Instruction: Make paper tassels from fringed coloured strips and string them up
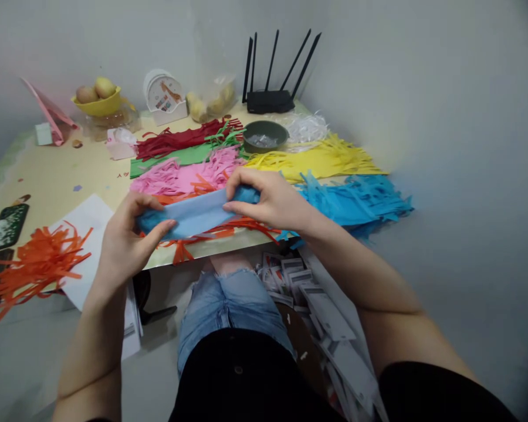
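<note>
A strip of blue tissue paper [198, 214] is stretched between my two hands, above the table's front edge. My left hand [129, 234] is closed on its left end, thumb below and fingers above. The right end is pinched in my right hand [264, 198]; darker blue bunches show at both ends. Under the strip lies orange fringed paper [264, 227], partly hidden by it. Just beyond my hands is pink fringed paper [189, 174]. Blue fringed paper [347, 202] is spread to the right of my right hand.
Yellow [317, 159], green [176, 159] and red fringed paper [180, 139] lie farther back. A dark green bowl [265, 138] and a black router [270, 101] stand behind. At left are an orange tassel bunch [41, 258], white paper [90, 217] and a phone [9, 225]. A wall bounds the right.
</note>
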The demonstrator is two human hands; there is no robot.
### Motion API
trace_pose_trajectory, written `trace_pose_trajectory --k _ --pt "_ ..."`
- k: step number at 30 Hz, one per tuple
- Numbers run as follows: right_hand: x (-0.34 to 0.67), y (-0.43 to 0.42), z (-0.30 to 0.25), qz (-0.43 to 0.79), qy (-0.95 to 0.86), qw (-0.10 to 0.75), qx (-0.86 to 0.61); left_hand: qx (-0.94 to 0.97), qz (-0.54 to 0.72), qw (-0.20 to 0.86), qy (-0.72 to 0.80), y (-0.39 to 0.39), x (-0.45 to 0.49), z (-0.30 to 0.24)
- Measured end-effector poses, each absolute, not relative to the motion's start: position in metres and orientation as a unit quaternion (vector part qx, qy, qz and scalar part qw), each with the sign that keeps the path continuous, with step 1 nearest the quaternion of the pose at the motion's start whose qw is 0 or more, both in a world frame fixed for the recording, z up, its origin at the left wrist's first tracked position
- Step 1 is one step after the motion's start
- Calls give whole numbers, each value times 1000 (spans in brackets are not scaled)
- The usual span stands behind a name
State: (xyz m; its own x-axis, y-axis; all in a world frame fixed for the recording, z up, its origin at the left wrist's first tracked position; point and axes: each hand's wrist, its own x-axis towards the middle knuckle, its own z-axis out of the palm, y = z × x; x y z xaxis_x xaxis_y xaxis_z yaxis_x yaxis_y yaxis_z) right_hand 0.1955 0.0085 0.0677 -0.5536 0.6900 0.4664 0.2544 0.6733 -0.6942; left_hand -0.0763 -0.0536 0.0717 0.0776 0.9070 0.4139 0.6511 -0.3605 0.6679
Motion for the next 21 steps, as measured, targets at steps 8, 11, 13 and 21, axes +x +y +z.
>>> trace_pose_trajectory --k 8,11,13,21 --pt "199 -1 68 273 -830 356 -332 722 383 194 543 -53 -76 71" --pt "200 -4 66 296 -810 387 -325 692 415 234 542 -55 -78 69" --pt "200 -8 65 316 -799 410 -308 667 448 264 534 -57 -78 67" --pt "199 -14 62 481 -716 430 -267 629 508 396 435 -61 -80 61"
